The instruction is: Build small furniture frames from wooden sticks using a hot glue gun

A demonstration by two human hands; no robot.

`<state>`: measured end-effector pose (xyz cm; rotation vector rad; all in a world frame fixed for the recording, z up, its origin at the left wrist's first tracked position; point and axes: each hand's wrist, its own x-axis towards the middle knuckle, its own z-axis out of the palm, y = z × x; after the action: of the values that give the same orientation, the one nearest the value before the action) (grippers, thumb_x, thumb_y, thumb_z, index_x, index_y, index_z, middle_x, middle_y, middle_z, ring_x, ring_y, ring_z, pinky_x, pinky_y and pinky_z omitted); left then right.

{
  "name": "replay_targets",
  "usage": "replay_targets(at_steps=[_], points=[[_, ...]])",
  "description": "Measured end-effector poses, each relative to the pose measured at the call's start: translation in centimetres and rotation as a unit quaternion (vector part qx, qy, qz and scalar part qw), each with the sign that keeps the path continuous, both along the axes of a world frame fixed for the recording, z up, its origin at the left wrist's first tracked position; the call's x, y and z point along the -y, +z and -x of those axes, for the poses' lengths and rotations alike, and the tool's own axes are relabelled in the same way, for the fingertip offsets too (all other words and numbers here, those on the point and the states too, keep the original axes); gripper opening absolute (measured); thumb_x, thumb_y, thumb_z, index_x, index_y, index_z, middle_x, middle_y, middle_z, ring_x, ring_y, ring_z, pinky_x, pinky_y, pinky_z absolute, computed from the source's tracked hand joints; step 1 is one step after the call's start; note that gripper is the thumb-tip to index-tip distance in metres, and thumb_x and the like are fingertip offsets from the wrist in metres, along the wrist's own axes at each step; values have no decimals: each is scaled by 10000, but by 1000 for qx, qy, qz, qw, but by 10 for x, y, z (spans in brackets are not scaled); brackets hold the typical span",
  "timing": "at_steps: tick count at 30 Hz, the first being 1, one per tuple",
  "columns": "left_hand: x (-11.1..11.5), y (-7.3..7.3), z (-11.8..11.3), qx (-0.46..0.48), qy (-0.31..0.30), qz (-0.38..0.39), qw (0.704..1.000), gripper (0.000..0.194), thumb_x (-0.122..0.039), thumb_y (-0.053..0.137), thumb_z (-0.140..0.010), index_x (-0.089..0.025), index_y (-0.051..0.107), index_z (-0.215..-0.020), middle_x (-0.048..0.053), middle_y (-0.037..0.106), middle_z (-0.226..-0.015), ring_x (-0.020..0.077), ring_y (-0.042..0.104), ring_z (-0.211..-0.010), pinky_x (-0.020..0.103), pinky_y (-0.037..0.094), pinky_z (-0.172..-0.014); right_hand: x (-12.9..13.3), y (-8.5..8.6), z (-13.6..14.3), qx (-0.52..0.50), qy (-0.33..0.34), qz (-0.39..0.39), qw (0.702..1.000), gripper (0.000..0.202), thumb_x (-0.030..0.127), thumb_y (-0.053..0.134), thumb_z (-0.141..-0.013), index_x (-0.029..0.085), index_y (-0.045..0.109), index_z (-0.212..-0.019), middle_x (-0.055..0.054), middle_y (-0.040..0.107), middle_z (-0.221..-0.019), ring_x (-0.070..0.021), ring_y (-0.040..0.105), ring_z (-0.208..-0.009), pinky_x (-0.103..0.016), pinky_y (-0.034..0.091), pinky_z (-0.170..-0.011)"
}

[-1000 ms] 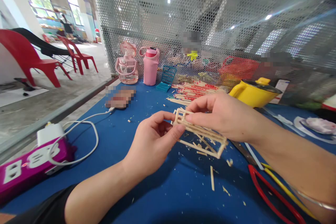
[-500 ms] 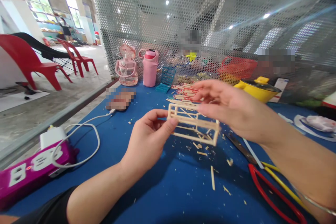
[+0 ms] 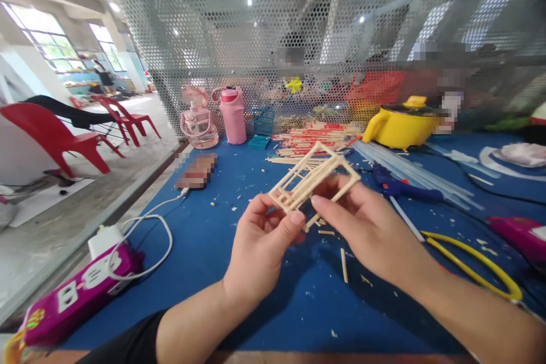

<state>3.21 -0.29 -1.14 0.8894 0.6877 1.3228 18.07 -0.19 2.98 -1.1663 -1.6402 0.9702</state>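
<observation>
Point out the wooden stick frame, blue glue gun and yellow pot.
Wooden stick frame [image 3: 314, 178]: head view, on the thick bar along its middle.
Blue glue gun [image 3: 418, 192]: head view, on its handle.
Yellow pot [image 3: 400, 130]: head view, on its side wall below the lid.

2 bottles [image 3: 234, 120], 1 pot [image 3: 398, 129], prob. 2 red chairs [image 3: 83, 143]

The surface of the phone [image 3: 198, 172], left of centre, is obscured by pixelation. Some fingers of the right hand [image 3: 362, 224] are hidden by the stick frame [image 3: 319, 175]. The purple block [image 3: 518, 234] is cut off by the right edge. The distant person [image 3: 104, 76], upper left, is blurred.
</observation>
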Motion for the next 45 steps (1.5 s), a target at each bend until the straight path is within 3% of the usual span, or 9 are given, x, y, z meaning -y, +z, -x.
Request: replay_targets(at_steps=[4, 8, 13, 16, 21, 25, 32, 39, 45], points=[[-1, -2, 5, -79, 2, -36, 996, 322, -358, 781, -697, -175, 583, -873, -3, 607, -800, 107, 567, -679, 177, 475, -485, -16, 11, -19, -7, 42, 4, 999, 177, 377, 594, -864, 202, 607, -843, -10, 659, -792, -135, 605, -703, -254, 489, -644], [-13, 1, 11, -56, -5, -31, 998, 379, -524, 603, -817, -172, 611, -959, 32, 616, -891, 124, 583, -755, 216, 509, -584, -33, 2, -40, -110, 118, 30, 986, 158, 340, 626, -841, 194, 588, -794, 2, 646, -752, -128, 609, -686, -261, 497, -635], [-32, 15, 0, -81, -146, -30, 985, 421, -548, 534, -849, -143, 650, -866, 31, 649, -775, 111, 612, -674, 220, 506, -639, -40, -8, -54, -150, 141, 10, 978, 86, 263, 620, -831, 191, 590, -792, 16, 631, -716, -115, 590, -677, -258, 469, -657], [-29, 17, -9, -75, -172, -43, 981, 363, -507, 559, -850, -160, 655, -895, 28, 681, -790, 113, 637, -677, 226, 516, -660, -38, -8, -54, -133, 132, -8, 982, 91, 248, 622, -819, 186, 571, -777, 26, 590, -700, -106, 555, -666, -250, 445, -646], [-11, 9, -10, -48, -166, -14, 985, 300, -391, 619, -834, -152, 627, -1015, 68, 718, -923, 169, 690, -848, 272, 538, -775, -30, -12, -42, -118, 89, -17, 989, 152, 263, 671, -788, 194, 537, -810, 51, 536, -715, -80, 505, -628, -219, 419, -584], [-5, 8, -10, -38, -152, 3, 988, 217, -305, 656, -798, -137, 623, -931, 73, 729, -887, 194, 709, -859, 280, 549, -779, -26, -19, -33, -142, 69, -74, 985, 145, 285, 633, -826, 195, 522, -802, 41, 529, -725, -85, 516, -636, -230, 445, -598], [-4, 11, -10, -94, -89, 13, 991, 157, -274, 618, -822, -126, 627, -873, 56, 723, -813, 150, 702, -712, 227, 554, -648, -26, -30, -24, -138, 36, -133, 981, 150, 292, 614, -847, 199, 505, -803, 24, 518, -739, -103, 518, -642, -260, 445, -586], [-7, 10, -5, -150, -38, -21, 988, 77, -200, 669, -770, -132, 676, -804, 8, 683, -741, 102, 654, -628, 212, 538, -629, -25, -32, -21, -136, 37, -137, 981, 145, 297, 607, -853, 203, 505, -812, 21, 519, -740, -112, 511, -638, -273, 423, -563], [-9, 8, -4, -167, -22, -42, 985, 93, -240, 717, -759, -162, 715, -810, -8, 697, -720, 86, 653, -609, 186, 525, -613, -26, -32, -22, -130, 29, -135, 982, 150, 306, 607, -856, 206, 504, -814, 22, 510, -732, -109, 491, -624, -270, 380, -526]])
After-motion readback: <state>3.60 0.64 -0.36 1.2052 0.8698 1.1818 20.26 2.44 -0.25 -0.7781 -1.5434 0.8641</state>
